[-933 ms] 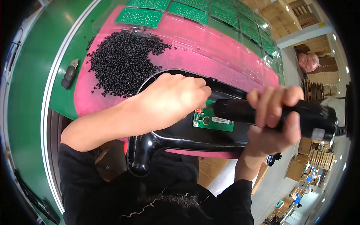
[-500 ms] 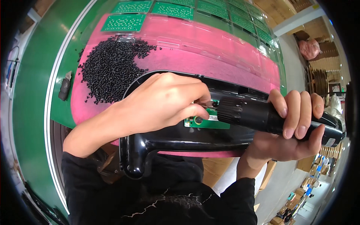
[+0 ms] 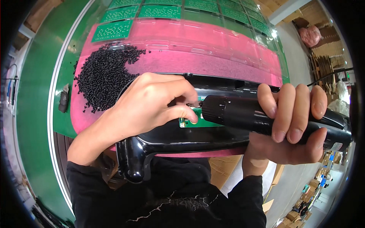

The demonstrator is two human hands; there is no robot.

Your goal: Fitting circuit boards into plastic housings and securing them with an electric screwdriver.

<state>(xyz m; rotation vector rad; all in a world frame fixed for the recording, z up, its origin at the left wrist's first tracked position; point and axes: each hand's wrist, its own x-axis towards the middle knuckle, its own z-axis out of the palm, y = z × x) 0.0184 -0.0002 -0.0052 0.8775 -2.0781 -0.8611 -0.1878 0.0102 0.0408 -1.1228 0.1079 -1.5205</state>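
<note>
My right hand (image 3: 292, 125) grips a black electric screwdriver (image 3: 243, 114) that points left, its tip at a small green circuit board (image 3: 201, 122). The board sits inside a glossy black plastic housing (image 3: 171, 140) lying on a pink mat (image 3: 213, 57). My left hand (image 3: 152, 104) rests on the housing, thumb and fingertips pinched at the screwdriver tip, thumb pressing on the board's edge. Whether a screw is between the fingers cannot be made out.
A heap of small black screws (image 3: 102, 76) lies on the pink mat at the left. Rows of green circuit boards (image 3: 159, 11) line the far side of the green bench (image 3: 34, 98). A small dark object (image 3: 63, 100) lies at the bench's left. Cardboard boxes (image 3: 300, 214) stand on the floor at the right.
My right hand has brought the screwdriver left, up to the board. My left hand has closed its fingers around the tip. The view has also moved closer.
</note>
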